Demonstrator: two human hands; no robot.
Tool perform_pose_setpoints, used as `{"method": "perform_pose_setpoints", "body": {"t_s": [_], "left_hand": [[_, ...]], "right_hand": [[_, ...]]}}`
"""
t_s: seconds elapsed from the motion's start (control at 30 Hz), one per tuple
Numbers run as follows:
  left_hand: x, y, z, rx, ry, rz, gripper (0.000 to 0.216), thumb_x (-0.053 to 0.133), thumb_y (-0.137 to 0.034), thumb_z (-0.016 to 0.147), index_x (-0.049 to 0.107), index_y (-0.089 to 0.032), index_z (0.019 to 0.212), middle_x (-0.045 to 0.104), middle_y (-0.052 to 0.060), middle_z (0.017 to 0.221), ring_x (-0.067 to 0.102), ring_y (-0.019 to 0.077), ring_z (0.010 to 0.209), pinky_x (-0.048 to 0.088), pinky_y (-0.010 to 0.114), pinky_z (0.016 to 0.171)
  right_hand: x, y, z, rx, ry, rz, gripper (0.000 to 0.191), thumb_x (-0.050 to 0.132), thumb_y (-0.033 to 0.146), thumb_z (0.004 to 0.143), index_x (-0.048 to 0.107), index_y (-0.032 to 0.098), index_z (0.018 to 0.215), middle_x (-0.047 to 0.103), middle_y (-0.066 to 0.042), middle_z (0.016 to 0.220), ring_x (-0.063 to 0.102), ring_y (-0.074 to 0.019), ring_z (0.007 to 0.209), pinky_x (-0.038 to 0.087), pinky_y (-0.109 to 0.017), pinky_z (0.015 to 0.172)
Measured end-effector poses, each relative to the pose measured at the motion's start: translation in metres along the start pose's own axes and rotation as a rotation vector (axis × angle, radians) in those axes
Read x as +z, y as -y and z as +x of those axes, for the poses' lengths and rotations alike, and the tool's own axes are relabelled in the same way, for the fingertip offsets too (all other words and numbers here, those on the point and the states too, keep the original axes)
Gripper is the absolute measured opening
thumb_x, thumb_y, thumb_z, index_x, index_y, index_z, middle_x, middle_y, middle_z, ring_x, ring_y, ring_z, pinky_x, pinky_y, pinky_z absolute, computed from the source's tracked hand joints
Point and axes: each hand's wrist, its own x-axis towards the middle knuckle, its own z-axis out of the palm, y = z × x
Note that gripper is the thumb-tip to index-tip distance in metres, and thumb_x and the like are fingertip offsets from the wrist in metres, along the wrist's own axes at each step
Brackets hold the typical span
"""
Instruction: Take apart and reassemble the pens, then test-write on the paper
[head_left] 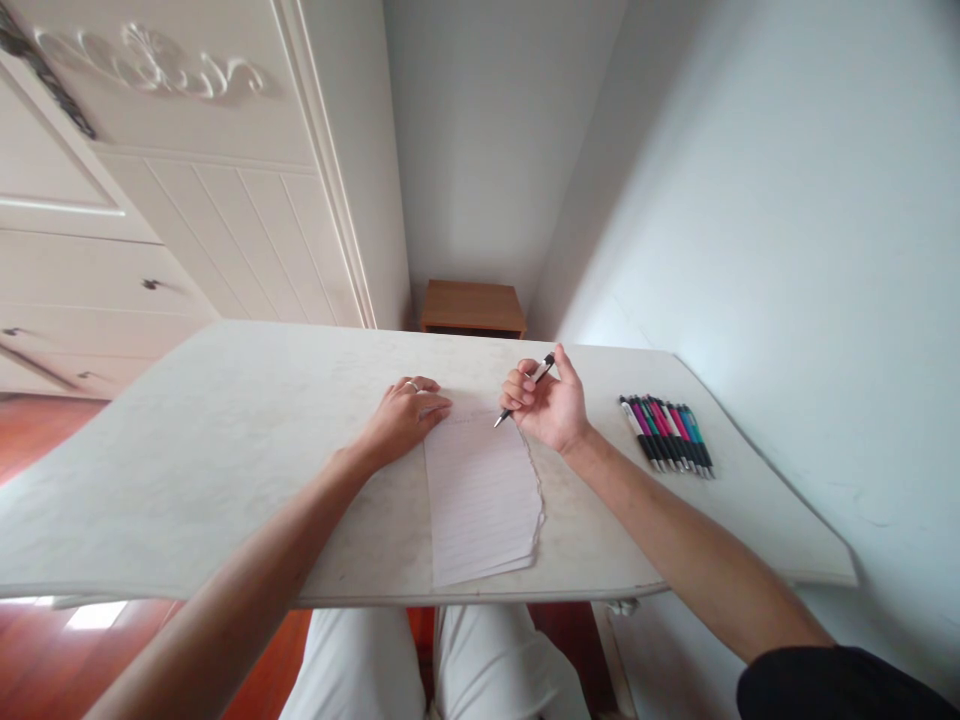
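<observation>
A small stack of lined paper sheets (480, 495) lies on the white table (225, 450) in front of me. My left hand (405, 412) rests flat on the stack's top left corner, fingers stretched out, a ring on one finger. My right hand (547, 402) is closed around a black and white pen (523, 389), whose tip hovers just over the top edge of the paper.
Several pens (667, 434) in pink, teal and black lie side by side on the table to the right of my right hand. A wall runs along the right side. A white wardrobe (187, 200) stands at left, a small wooden stand (472, 307) behind the table.
</observation>
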Motion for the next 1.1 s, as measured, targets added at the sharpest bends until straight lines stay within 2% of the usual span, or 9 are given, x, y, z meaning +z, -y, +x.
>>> {"method": "perform_pose_setpoints", "body": {"t_s": [0.27,0.53,0.83,0.93,1.1], "left_hand": [[-0.0026,-0.0032,-0.0006,-0.019,0.003,-0.013,0.031,0.05,-0.039,0.091,0.076,-0.025,0.101,0.066,0.01,0.115,0.059,0.0271,0.106,0.045,0.046,0.098],[-0.0028,-0.0039,-0.0004,-0.016,0.009,-0.017,0.031,0.05,-0.037,0.091,0.076,-0.023,0.102,0.066,0.012,0.114,0.059,0.0281,0.106,0.044,0.048,0.098],[-0.0015,-0.0021,-0.0016,-0.008,0.017,0.006,0.031,0.049,-0.038,0.092,0.075,-0.024,0.104,0.065,0.011,0.116,0.057,0.0274,0.108,0.044,0.047,0.099],[-0.0018,-0.0026,-0.0015,-0.007,0.006,-0.005,0.031,0.05,-0.038,0.092,0.075,-0.024,0.102,0.065,0.011,0.115,0.058,0.028,0.107,0.044,0.047,0.098],[-0.0039,-0.0049,-0.0008,-0.011,0.013,-0.004,0.031,0.05,-0.036,0.091,0.075,-0.023,0.103,0.065,0.012,0.115,0.058,0.0283,0.106,0.045,0.047,0.098]], "right_hand": [[0.0036,0.0001,-0.0024,-0.032,-0.01,0.004,0.043,0.038,0.046,0.093,0.063,0.019,0.071,0.036,0.004,0.055,0.032,-0.0108,0.048,0.034,-0.026,0.052],[0.0029,0.001,0.0,-0.053,-0.021,-0.028,0.046,0.042,0.054,0.093,0.064,0.018,0.073,0.039,0.004,0.056,0.033,-0.0102,0.049,0.035,-0.026,0.053],[0.0043,-0.0014,-0.0027,-0.032,0.001,-0.005,0.042,0.038,0.045,0.092,0.065,0.018,0.074,0.037,0.003,0.055,0.03,-0.0109,0.048,0.034,-0.026,0.051],[0.0028,-0.0016,-0.0023,-0.003,-0.003,-0.03,0.044,0.04,0.049,0.094,0.065,0.017,0.077,0.036,0.004,0.057,0.029,-0.01,0.048,0.032,-0.024,0.05],[0.004,-0.003,-0.0043,0.104,0.027,-0.071,0.056,0.032,0.057,0.096,0.066,0.015,0.08,0.03,0.005,0.057,0.024,-0.009,0.047,0.028,-0.023,0.046]]}}
